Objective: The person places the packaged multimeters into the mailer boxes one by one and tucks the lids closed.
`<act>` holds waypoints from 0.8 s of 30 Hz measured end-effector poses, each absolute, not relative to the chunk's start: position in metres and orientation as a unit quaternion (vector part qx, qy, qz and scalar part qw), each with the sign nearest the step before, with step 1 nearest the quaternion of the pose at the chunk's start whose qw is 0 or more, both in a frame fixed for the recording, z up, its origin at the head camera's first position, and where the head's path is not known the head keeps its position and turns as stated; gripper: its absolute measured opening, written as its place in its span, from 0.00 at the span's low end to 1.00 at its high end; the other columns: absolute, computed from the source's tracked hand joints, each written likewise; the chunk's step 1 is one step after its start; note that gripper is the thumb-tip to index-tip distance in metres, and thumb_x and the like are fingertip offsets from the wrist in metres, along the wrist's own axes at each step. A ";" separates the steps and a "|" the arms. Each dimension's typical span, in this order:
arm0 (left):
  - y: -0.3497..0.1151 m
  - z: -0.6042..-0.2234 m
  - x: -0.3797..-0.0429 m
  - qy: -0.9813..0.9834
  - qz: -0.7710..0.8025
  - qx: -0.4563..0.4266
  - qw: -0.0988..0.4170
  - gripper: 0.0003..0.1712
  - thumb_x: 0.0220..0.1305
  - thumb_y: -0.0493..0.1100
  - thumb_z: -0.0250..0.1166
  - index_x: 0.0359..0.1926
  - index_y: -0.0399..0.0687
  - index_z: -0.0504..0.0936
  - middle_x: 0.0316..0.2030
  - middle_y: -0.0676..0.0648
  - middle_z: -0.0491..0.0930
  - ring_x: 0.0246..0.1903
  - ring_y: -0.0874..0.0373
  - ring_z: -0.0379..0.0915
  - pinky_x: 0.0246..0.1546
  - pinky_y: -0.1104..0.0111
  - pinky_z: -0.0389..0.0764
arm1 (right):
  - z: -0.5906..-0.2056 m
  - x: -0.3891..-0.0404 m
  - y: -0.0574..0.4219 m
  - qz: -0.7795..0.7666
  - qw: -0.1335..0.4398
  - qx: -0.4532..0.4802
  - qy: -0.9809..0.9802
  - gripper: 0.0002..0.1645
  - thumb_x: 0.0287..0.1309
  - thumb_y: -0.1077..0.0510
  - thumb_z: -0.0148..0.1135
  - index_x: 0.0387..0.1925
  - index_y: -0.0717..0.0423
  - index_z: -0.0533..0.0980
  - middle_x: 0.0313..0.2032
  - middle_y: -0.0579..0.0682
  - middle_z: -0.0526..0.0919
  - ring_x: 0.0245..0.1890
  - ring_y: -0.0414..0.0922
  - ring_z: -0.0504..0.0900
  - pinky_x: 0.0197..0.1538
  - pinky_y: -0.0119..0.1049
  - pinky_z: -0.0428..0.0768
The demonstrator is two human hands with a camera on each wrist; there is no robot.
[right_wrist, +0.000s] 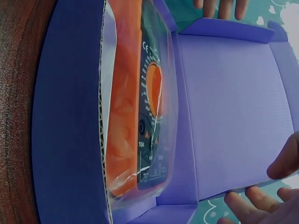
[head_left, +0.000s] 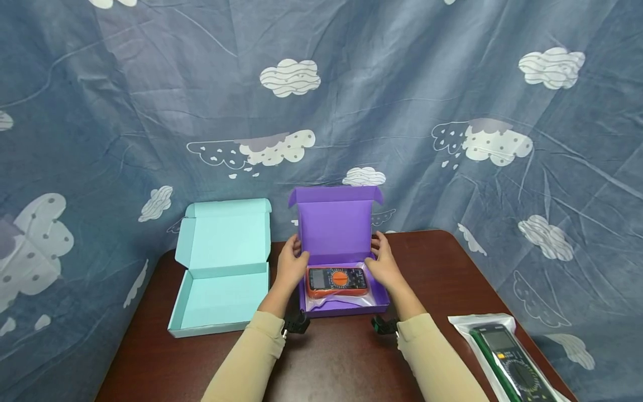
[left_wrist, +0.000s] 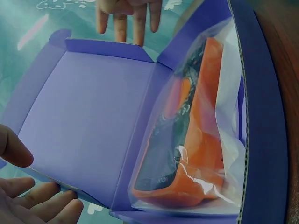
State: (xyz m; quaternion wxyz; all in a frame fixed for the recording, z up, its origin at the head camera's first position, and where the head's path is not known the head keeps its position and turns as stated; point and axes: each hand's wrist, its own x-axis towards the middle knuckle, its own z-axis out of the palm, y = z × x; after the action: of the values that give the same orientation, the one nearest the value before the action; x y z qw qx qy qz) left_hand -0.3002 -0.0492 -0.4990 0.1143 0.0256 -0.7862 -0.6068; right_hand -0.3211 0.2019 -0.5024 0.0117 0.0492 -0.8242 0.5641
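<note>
An open purple box [head_left: 335, 231] stands at the back of the table, its lid upright. Inside lies an orange and black multimeter [head_left: 326, 278] in clear plastic, with an orange dial. My left hand [head_left: 293, 265] is at the lid's left side, fingers loosely extended along the outer edge and thumb toward the inner face. At the right side my right hand [head_left: 384, 265] mirrors it, its fingertips [right_wrist: 256, 196] close along the lid's edge and its thumb overlapping that edge in the right wrist view.
Left of the purple box, a mint-green box [head_left: 226, 301] lies with its lid raised. A green multimeter [head_left: 517, 363] in a plastic bag rests at the table's right front. Close behind the brown table [head_left: 422, 262] hangs a cloud-patterned blue cloth [head_left: 402, 72].
</note>
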 end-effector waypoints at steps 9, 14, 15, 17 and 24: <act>-0.052 -0.498 -0.290 -0.785 -0.607 0.041 0.120 0.27 0.66 0.32 0.59 0.66 0.31 0.74 0.56 0.33 0.80 0.55 0.40 0.79 0.57 0.49 0.78 | -0.502 -0.310 0.206 0.532 0.034 0.026 -0.845 0.45 0.62 0.73 0.49 0.79 0.65 0.46 0.67 0.71 0.65 0.68 0.68 0.67 0.69 0.60 0.65; -0.054 -0.503 -0.286 -0.781 -0.611 0.054 0.117 0.24 0.65 0.32 0.59 0.62 0.32 0.78 0.52 0.35 0.83 0.51 0.43 0.81 0.52 0.51 0.81 | -0.506 -0.305 0.210 0.527 0.036 0.012 -0.849 0.43 0.62 0.73 0.49 0.78 0.62 0.51 0.64 0.69 0.70 0.66 0.65 0.71 0.68 0.58 0.68; -0.055 -0.504 -0.286 -0.780 -0.612 0.054 0.117 0.23 0.65 0.32 0.59 0.61 0.31 0.78 0.51 0.35 0.83 0.50 0.44 0.82 0.52 0.51 0.81 | -0.506 -0.304 0.211 0.526 0.035 0.009 -0.850 0.43 0.62 0.72 0.48 0.78 0.62 0.51 0.63 0.69 0.70 0.66 0.64 0.71 0.68 0.57 0.68; -0.056 -0.506 -0.285 -0.780 -0.613 0.052 0.119 0.22 0.65 0.31 0.58 0.60 0.31 0.79 0.50 0.35 0.84 0.49 0.44 0.82 0.51 0.52 0.81 | -0.507 -0.303 0.213 0.526 0.034 0.005 -0.850 0.42 0.63 0.72 0.48 0.78 0.62 0.53 0.62 0.68 0.71 0.65 0.64 0.73 0.67 0.56 0.69; -0.062 -0.513 -0.286 -0.779 -0.611 0.051 0.128 0.22 0.66 0.30 0.56 0.60 0.31 0.79 0.46 0.36 0.85 0.46 0.46 0.83 0.48 0.53 0.82 | -0.509 -0.301 0.219 0.536 0.048 0.012 -0.843 0.34 0.66 0.73 0.44 0.73 0.68 0.60 0.56 0.71 0.77 0.57 0.64 0.78 0.58 0.48 0.75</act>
State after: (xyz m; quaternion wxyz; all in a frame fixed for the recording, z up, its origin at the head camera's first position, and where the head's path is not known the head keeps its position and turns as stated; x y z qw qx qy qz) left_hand -0.2857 -0.0617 -0.5133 0.1283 0.0514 -0.7795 -0.6110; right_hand -0.3012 0.2188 -0.5092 0.0479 0.0116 -0.8426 0.5363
